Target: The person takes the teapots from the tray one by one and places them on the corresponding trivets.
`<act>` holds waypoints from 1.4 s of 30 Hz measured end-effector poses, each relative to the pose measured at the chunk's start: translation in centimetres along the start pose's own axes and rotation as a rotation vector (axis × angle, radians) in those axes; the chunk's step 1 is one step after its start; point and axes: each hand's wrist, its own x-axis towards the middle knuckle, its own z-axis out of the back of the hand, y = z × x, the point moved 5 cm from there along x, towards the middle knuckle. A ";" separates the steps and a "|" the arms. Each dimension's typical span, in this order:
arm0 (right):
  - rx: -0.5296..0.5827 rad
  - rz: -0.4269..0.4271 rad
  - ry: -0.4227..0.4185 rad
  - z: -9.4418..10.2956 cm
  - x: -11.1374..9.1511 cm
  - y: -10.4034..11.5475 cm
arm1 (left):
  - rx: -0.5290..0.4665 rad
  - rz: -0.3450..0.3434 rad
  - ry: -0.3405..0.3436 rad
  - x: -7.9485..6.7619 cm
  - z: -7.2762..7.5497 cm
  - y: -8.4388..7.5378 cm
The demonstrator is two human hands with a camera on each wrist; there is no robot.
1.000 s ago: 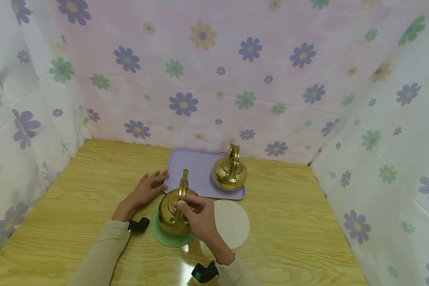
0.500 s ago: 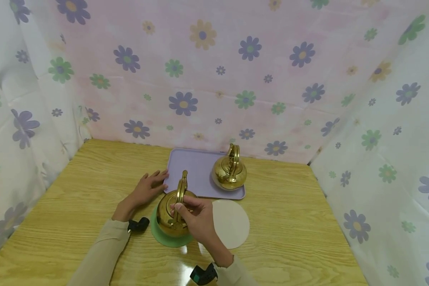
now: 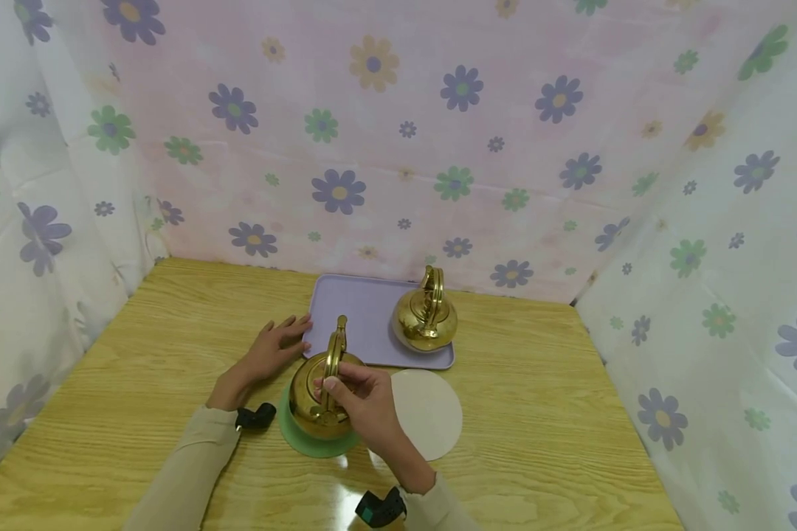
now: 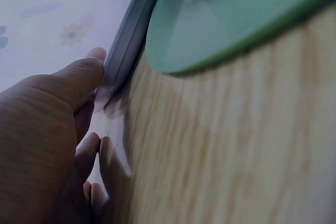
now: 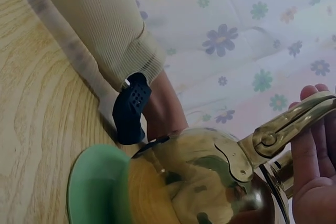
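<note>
My right hand [image 3: 370, 409] grips the upright handle of a shiny gold kettle [image 3: 308, 391], fingers through it and thumb on the near side. This kettle [image 5: 184, 182] is over the round green mat [image 3: 299, 435]; whether its base touches the mat is hard to tell. My left hand [image 3: 272, 350] lies with extended fingers at the left edge of a lilac tray [image 3: 352, 310], its fingertips touching the rim, as the left wrist view also shows. A second gold kettle [image 3: 415, 324] stands on the tray's right part, handle up.
A round cream mat [image 3: 432, 417] lies right of the green one, in front of the tray. Everything rests on a wood-grain table [image 3: 531, 398]. Flowered curtains [image 3: 398, 147] close off the back and both sides.
The gripped kettle and my right hand have shifted slightly left over the green mat. My left hand, the tray and the second kettle look unmoved.
</note>
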 end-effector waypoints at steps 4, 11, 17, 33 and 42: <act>0.017 -0.037 0.032 0.2 0.0 0.0 | -0.008 -0.003 -0.003 0.0 0.0 0.0; 0.062 -0.077 0.071 0.8 -0.1 0.1 | -0.006 0.004 0.015 0.0 0.1 -0.1; 0.061 -0.030 0.069 1.8 -0.4 0.5 | -0.002 0.003 0.021 0.0 0.2 -0.3; -0.019 0.024 -0.017 8.4 -1.8 0.3 | -0.029 -0.017 0.014 0.1 0.0 0.0; -0.040 -0.009 -0.103 11.9 -2.1 0.8 | -0.030 -0.005 0.027 0.1 0.2 -0.2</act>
